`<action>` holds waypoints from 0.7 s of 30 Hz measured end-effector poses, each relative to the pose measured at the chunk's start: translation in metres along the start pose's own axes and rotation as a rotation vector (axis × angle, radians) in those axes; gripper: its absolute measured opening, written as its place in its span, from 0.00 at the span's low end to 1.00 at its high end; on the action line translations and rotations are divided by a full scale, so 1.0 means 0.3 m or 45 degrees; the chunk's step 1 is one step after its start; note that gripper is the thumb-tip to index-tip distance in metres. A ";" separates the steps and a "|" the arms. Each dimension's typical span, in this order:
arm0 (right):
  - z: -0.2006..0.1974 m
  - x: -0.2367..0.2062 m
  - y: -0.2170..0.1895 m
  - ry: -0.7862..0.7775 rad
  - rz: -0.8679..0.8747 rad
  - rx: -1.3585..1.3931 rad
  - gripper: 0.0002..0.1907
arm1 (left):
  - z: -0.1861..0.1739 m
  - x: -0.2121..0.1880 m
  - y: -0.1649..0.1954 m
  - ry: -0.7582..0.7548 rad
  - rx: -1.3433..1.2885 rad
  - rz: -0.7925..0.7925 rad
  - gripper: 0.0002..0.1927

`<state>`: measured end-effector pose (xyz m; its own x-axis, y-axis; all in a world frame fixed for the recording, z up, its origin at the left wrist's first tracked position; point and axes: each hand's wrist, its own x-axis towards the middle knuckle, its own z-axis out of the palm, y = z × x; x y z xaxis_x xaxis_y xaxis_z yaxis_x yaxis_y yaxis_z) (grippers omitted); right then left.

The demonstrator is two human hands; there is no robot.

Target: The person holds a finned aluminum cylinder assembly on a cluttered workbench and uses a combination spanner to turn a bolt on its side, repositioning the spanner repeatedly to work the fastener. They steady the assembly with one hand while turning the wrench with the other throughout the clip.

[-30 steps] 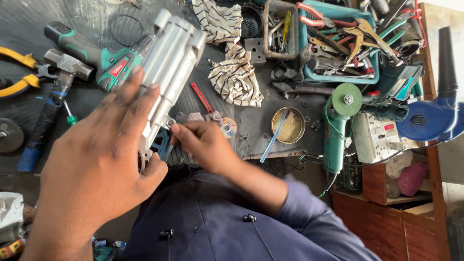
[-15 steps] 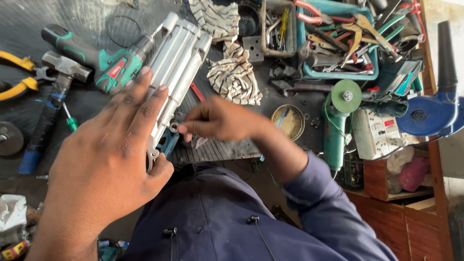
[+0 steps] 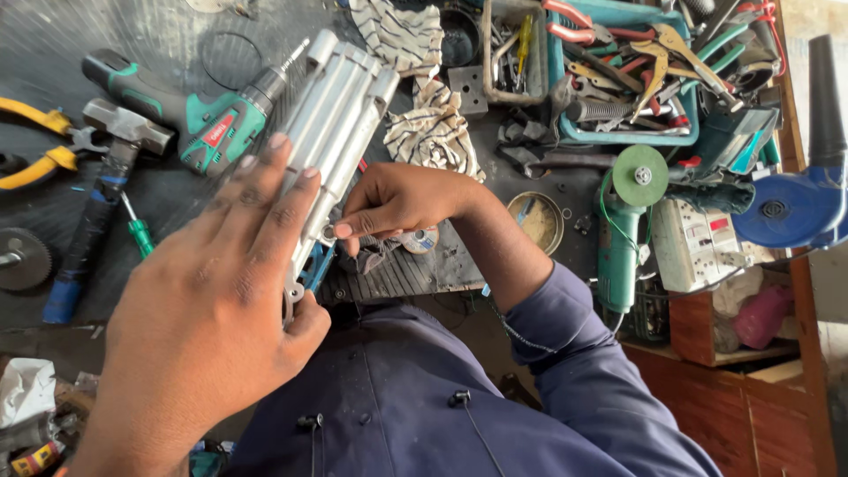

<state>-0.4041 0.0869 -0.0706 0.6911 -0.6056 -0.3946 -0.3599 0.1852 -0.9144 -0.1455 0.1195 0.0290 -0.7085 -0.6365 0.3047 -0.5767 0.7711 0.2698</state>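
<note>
Ribbed metal housing (image 3: 340, 124) is what we have in hand: a long silver casting with rounded flutes, lying tilted across the dark bench (image 3: 177, 238), its far end pointing away from us and its near end under our palm.

From the head view, our left hand (image 3: 221, 300) is spread wide over the housing's near end, fingers laid flat along the flutes and the thumb hooked beneath, so it pins the piece rather than grips it. Our right hand (image 3: 402, 199) comes in from the right side and is pinched narrow, thumb and forefinger closed on something small at the housing's edge, just beside our left fingertips; whether that is a screw, a nut or a washer we cannot tell, since the fingers cover it. A blue part (image 3: 316, 265) shows under the housing, just below that pinch.

Beyond our left fingertips lies a green drill (image 3: 190, 115), touching or nearly touching the housing. Farther left are a hammer (image 3: 106, 168) and yellow pliers (image 3: 35, 146). Beyond our right hand is a striped rag (image 3: 433, 128), and to its right a green grinder (image 3: 623, 221) and a tray (image 3: 636, 71) of tools.

We judge the step to be working a small fastener at the housing's lower edge. The next move calls for a steady left hand and a fine twist from the right fingertips.
</note>
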 end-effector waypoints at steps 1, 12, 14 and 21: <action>0.014 -0.004 0.010 0.044 -0.006 0.015 0.21 | -0.001 -0.001 0.000 -0.016 0.008 -0.016 0.43; 0.373 0.012 0.014 0.942 -0.024 0.520 0.21 | 0.015 0.000 -0.030 -0.031 -0.003 -0.051 0.45; 0.363 0.000 0.017 0.882 -0.045 0.613 0.20 | 0.016 0.001 -0.027 -0.027 0.023 -0.043 0.45; 0.237 -0.076 -0.041 0.651 -0.059 0.298 0.20 | 0.018 0.010 -0.031 -0.028 -0.017 -0.017 0.46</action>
<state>-0.3709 0.1536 -0.0566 0.2905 -0.9042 -0.3130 -0.1477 0.2808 -0.9483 -0.1444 0.1103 0.0225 -0.7096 -0.6462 0.2809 -0.5808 0.7621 0.2862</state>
